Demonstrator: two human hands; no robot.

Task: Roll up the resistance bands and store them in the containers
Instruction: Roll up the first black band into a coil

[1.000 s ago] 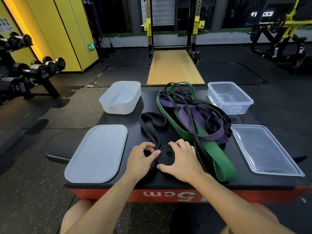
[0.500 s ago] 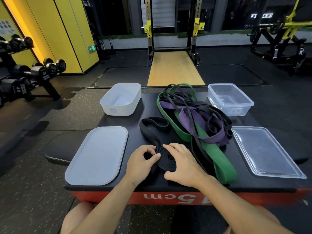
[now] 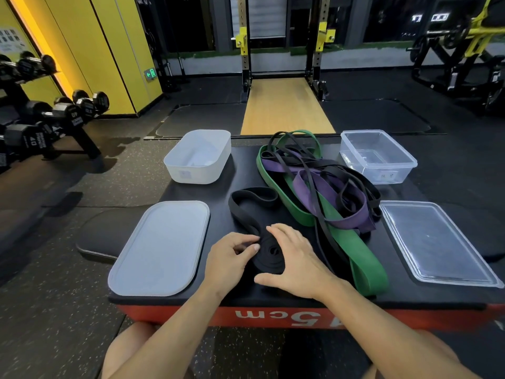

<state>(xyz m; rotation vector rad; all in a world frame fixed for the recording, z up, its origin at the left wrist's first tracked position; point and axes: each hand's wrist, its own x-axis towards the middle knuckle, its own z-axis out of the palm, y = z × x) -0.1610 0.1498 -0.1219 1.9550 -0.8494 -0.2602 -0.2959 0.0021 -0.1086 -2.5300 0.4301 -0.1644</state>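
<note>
A wide black resistance band (image 3: 269,254) lies partly rolled into a flat coil near the front of the black box top (image 3: 237,170); its loose loop trails back and left. My left hand (image 3: 229,259) pinches the coil's left edge with thumb and fingers. My right hand (image 3: 295,258) cups the coil from the right, thumb under its near edge. Behind lies a tangle of green (image 3: 363,258), purple (image 3: 338,198) and thin black bands. A white container (image 3: 199,157) stands at the back left, a clear container (image 3: 378,155) at the back right.
A white lid (image 3: 161,247) lies front left, a clear lid (image 3: 437,242) front right. The box has a red front edge (image 3: 273,315). A dumbbell rack (image 3: 41,113) stands at the left; a squat rack and a machine are farther back.
The coil has grown and turned as both hands rolled it, and the loose loop has drawn a little shorter. My right hand slid round to the coil's right side.
</note>
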